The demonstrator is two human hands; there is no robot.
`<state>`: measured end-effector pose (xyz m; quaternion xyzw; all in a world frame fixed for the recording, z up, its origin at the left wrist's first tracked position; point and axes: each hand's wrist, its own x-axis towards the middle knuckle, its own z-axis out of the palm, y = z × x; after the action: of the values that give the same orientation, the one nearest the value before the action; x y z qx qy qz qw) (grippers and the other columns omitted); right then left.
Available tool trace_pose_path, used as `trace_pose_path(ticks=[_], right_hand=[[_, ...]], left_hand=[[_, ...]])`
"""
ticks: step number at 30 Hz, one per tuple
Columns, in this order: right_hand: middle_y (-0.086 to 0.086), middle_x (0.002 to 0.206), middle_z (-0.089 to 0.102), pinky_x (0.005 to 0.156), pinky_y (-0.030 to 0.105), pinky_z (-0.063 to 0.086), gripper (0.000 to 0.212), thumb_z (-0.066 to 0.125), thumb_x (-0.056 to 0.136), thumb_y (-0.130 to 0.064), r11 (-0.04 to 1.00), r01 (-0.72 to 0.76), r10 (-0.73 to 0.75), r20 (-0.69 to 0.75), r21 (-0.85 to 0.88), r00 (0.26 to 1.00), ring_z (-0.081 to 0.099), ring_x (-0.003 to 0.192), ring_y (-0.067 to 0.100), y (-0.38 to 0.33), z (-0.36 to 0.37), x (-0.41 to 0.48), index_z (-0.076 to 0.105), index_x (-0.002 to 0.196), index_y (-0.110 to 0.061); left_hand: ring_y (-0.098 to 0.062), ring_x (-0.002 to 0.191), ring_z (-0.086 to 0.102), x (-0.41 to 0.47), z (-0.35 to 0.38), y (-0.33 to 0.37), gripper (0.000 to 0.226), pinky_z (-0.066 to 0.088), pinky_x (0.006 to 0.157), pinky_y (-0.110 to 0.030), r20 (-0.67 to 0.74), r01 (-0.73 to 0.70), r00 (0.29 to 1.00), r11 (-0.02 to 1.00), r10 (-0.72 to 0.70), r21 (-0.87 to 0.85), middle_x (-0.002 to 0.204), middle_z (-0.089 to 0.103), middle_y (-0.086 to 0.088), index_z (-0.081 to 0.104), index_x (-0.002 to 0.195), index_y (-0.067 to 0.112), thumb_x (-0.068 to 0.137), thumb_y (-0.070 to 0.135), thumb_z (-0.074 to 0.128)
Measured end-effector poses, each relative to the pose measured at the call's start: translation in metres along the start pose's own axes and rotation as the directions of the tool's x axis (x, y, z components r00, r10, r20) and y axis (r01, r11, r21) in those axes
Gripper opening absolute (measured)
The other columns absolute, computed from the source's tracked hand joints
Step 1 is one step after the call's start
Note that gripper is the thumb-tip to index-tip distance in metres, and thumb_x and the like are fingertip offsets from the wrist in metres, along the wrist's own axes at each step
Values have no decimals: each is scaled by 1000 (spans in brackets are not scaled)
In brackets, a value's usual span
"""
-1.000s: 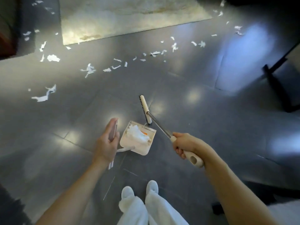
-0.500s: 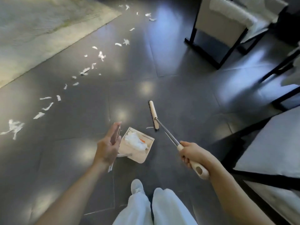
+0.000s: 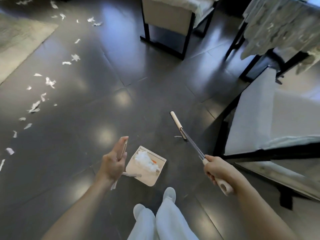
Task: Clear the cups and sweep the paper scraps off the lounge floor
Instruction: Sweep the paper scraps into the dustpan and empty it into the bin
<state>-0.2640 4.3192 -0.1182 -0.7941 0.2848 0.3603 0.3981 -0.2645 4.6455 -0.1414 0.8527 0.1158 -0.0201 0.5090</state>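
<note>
While your left hand (image 3: 113, 163) grips the dustpan (image 3: 146, 166) handle and your right hand (image 3: 216, 168) clasps the broom (image 3: 177, 124), sweep the stray scrap (image 3: 177, 136) panward; trail of paper scraps (image 3: 35, 106) lies toward the floor's left edge.

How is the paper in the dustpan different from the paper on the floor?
The paper in the dustpan is bunched into one pile, while the scraps on the floor lie spread out in a long trail of separate bits. The dustpan pile sits close to the person's feet, between the left hand and right hand; the floor scraps are farther off to the left, near the rug. Both are white and torn.
</note>
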Motion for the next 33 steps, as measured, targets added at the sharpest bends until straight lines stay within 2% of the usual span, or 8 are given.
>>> trace_pose_path(ticks=[6,11,16,20,25,28,30,33], right_hand=[[8,47,55,42,24,40,63,39,89,-7,993,-94,93,-20,-67,995,49,38,17,27,-20,23,28,150,-18],[9,48,54,48,28,44,62,42,79,0,991,-118,123,78,-60,989,50,38,18,21,0,32,39,141,-8],[1,41,53,46,26,43,81,44,77,-3,994,-106,103,166,12,981,49,37,14,-7,30,33,22,152,-25],[0,48,51,41,21,40,74,43,83,-4,994,-84,66,226,71,972,44,38,9,-29,49,36,26,151,-30],[0,50,51,39,20,39,72,46,82,-4,1000,-22,21,257,-1,966,43,36,7,-56,54,37,35,147,-32],[1,57,54,37,19,40,71,48,81,-3,999,29,-16,269,-45,963,45,36,5,-77,50,38,37,145,-31],[4,61,55,38,21,41,71,47,82,-3,991,71,-39,269,-111,962,46,39,7,-95,50,40,35,146,-30],[6,61,57,41,23,43,70,44,83,-4,941,163,-79,276,-296,958,49,44,13,-119,58,45,31,148,-28]], left_hand=[[29,104,40,7,29,3,66,28,80,9,20,-10,1000,1000,9,17,111,47,45,48,132,43,88,-6,56],[20,116,44,10,32,3,73,28,91,3,89,21,996,999,-18,-26,111,47,52,44,124,54,91,-11,50],[21,116,43,8,27,2,79,29,91,4,69,49,997,998,-46,-48,115,47,51,44,119,66,92,-8,50],[14,120,46,2,15,-6,86,33,95,-2,40,108,994,984,-104,-143,116,51,45,48,111,73,92,-11,49],[14,121,45,-6,-8,-12,78,35,91,0,-58,162,982,957,-180,-239,118,54,37,57,106,66,92,-11,49],[-8,124,50,-7,-21,-15,70,40,93,-11,-106,168,976,966,-191,-198,124,58,28,53,112,61,93,-6,51],[-24,116,55,-5,-28,-19,64,43,81,-10,-156,172,969,978,-189,-117,129,61,9,51,118,56,92,-2,53],[-30,96,65,2,-36,-27,56,39,65,-8,-235,199,950,979,-205,-48,122,67,-4,53,129,43,92,2,55]])
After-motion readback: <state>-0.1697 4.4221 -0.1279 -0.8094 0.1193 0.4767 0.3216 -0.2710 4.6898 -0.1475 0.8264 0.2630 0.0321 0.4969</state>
